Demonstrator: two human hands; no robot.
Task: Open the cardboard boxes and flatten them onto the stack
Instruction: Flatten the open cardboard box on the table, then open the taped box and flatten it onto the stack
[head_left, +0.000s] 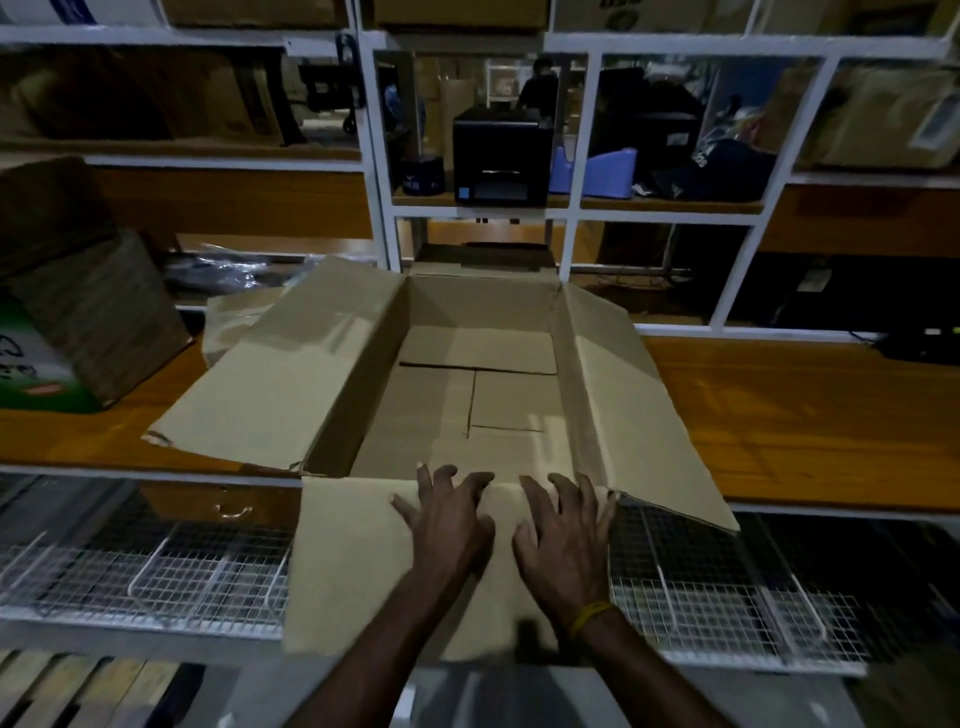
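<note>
While both of my hands lie spread on the near flap (358, 566), the cardboard box (478, 384) sits open on the wooden counter (779, 410), its near flap hanging over the counter's front edge toward me. My left hand (447, 525) and right hand (566, 535) rest side by side, fingers splayed and fairly straight, fingertips at the fold line; neither one grips anything. I judge the box light and empty: I see only its bottom flaps, closed across the floor. The board looks thin and bendable, stiff along the panels and weak at the creases, with a ragged tear at the left flap (260, 384). I would take it by opposite walls near the corners, or push the bottom flaps out from inside, so it collapses along its own folds. On this box I can read no printing. A green-and-white carton (31, 364) at far left carries markings too cut off to read, and the dark printer (501, 156) on the shelf shows no legible brand.
</note>
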